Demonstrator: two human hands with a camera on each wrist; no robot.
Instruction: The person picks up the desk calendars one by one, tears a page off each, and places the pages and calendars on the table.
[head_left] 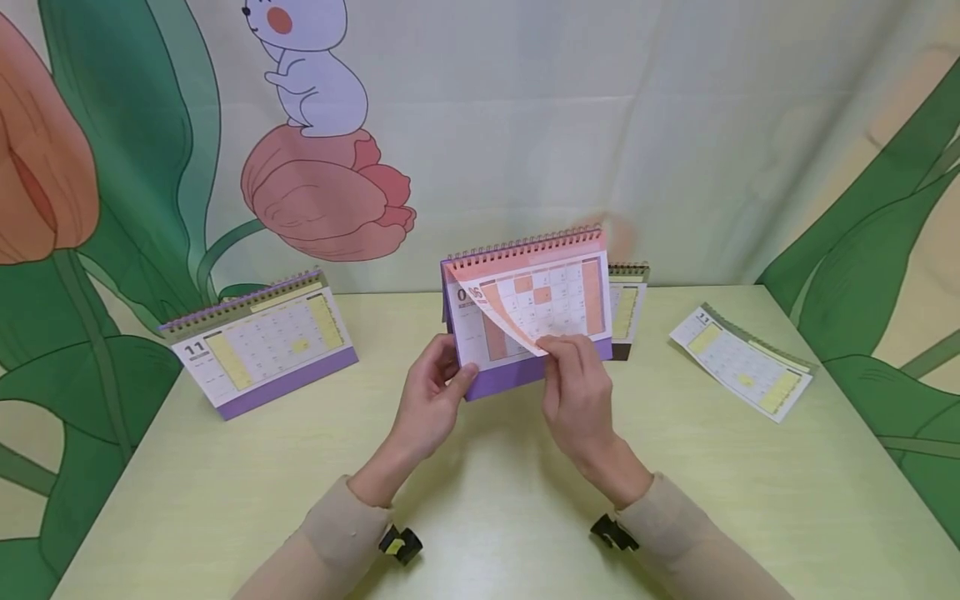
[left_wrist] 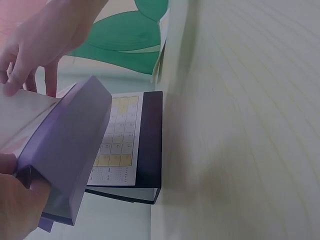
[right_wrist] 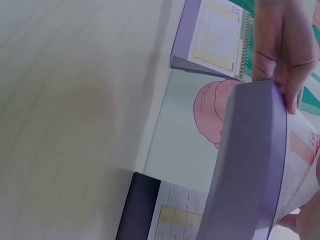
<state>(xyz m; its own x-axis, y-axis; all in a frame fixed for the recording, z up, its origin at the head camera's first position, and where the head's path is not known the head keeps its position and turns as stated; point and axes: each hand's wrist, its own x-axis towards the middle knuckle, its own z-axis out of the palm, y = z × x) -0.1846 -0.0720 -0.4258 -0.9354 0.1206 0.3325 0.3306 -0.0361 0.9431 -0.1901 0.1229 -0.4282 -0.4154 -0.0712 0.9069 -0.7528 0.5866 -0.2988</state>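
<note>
A purple desk calendar with a spiral along its top is held up over the table. My left hand grips its lower left corner, thumb on the front and fingers behind. My right hand pinches the lower edge of the front page, a pink-orange sheet marked 06. That page's left side curls away, baring part of another page beneath. In the right wrist view, the purple base shows from below, with the left hand at one end.
Behind the held calendar, a dark-based calendar stands on the table. Another purple calendar, showing 11, stands at the left. A loose page marked 11 lies at the right. A printed curtain hangs behind.
</note>
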